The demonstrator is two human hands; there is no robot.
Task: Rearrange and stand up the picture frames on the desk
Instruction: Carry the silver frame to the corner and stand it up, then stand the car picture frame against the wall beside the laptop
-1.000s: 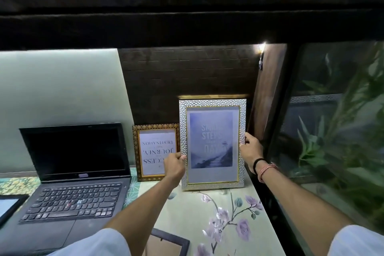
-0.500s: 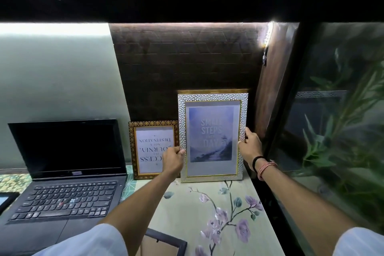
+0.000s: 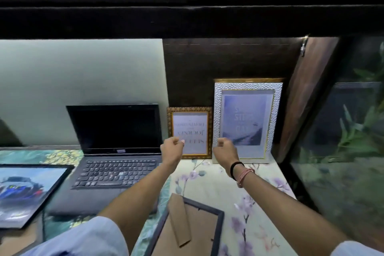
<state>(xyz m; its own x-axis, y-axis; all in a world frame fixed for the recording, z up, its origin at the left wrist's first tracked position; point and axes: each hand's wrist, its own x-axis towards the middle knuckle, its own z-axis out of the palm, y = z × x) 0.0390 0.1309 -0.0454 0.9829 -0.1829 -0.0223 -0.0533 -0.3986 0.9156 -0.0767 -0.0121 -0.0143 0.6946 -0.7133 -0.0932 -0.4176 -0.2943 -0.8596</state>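
Both hands have left the silver frame (image 3: 247, 120); left hand (image 3: 172, 148) and right hand (image 3: 226, 150), fingers loosely curled, empty, near the gold frame (image 3: 189, 132). Print upside down: grip both side rails, lift, flip.

There is one view only, a wide lens worn on my head, looking forward and down across the desk (image 3: 259, 183) toward the back wall. It sits close, with my forearms reaching in from the bottom edge.
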